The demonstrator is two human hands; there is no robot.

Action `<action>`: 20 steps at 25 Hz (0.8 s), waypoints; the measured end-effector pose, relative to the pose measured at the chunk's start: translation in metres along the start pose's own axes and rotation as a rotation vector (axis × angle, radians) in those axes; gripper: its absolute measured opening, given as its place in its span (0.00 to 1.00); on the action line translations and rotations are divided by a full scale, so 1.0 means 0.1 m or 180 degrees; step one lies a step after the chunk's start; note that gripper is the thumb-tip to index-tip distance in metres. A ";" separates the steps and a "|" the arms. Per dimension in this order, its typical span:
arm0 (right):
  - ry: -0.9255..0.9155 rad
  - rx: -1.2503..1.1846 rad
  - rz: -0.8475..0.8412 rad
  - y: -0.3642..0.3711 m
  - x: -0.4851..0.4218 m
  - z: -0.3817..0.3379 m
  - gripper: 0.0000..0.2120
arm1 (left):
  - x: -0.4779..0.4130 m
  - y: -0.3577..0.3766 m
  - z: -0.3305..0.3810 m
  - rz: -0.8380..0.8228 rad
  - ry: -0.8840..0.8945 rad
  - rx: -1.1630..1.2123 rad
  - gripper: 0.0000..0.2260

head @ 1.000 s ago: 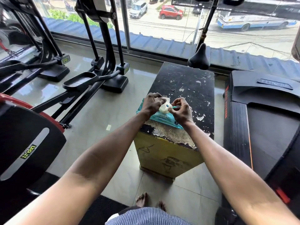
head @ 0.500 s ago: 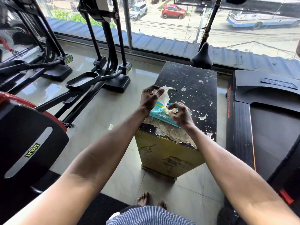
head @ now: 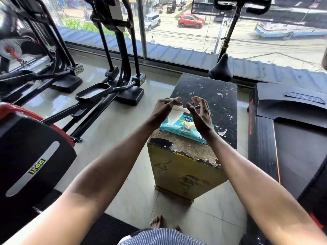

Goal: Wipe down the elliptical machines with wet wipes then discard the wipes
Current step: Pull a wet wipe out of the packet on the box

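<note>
Bench: a box-shaped bench [head: 210, 96] with a chipped black top and yellow sides stood on the tiled floor, its long axis running away from the person toward the window.
Wipes pack: the teal wipes pack [head: 178, 129] lay flat on the bench's near end, label up. Its long axis ran across the bench's width, skewed so the right end sat closer to the near edge. A white tuft [head: 189, 124] stuck up from its opening.
Wipe: 1 white wipe [head: 174, 113] hung over the pack's left part, long axis near upright, broad at the top and narrowing downward. Whether its tip was clear of the pack could not be told.
Left hand: the left hand [head: 162, 109] was raised over the bench's near-left corner, fingers curled and pinching the wipe's upper edge.
Right hand: the right hand [head: 200, 115] was raised over the bench's near end, just beside the wipe, palm turned leftward, fingers loosely bent and spread, holding nothing.
Elliptical machine: a black elliptical machine [head: 93, 91] stood left of the bench.
Treadmill: a treadmill [head: 292, 138] stood right of the bench.
</note>
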State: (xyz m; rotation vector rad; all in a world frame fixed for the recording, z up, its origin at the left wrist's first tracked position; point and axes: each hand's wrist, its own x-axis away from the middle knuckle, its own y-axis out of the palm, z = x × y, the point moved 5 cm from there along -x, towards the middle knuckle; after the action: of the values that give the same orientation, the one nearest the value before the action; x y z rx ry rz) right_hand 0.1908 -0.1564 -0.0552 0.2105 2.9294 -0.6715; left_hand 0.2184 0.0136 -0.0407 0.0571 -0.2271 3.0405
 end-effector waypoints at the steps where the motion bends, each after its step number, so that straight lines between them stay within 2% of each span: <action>1: 0.0034 -0.0178 -0.0104 0.00 -0.04 -0.05 0.23 | -0.01 -0.01 0.04 -0.0009 0.0053 -0.0009 0.10; 5: 0.0048 0.0228 -0.0222 0.04 -0.15 -0.12 0.06 | -0.01 -0.12 0.13 0.0149 0.0230 -0.0029 0.12; 9: 0.0762 -0.1004 -0.0618 0.13 -0.09 -0.16 0.13 | 0.04 -0.15 0.10 -0.0093 -0.0035 0.0821 0.19; 12: 0.0905 -0.1202 -0.0498 0.10 -0.11 -0.20 0.04 | 0.04 -0.18 0.08 -0.0192 -0.0206 0.1342 0.19; 14: 0.0929 -0.1317 -0.0370 0.06 -0.14 -0.24 0.06 | 0.01 -0.23 0.07 -0.0214 -0.0273 0.1294 0.17; 17: 0.0912 -0.1342 -0.0499 0.04 -0.16 -0.30 0.08 | 0.01 -0.26 0.06 -0.0173 -0.0421 0.1235 0.17; 20: 0.0771 -0.1434 -0.0562 0.02 -0.19 -0.34 0.10 | 0.02 -0.28 0.11 -0.0045 -0.0326 0.1125 0.18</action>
State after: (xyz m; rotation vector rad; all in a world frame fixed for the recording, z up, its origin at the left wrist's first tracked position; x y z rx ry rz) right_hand 0.2063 -0.1416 -0.0230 -0.0169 3.2574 0.0138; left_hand 0.2195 0.0395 -0.0256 0.2375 0.3046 3.0266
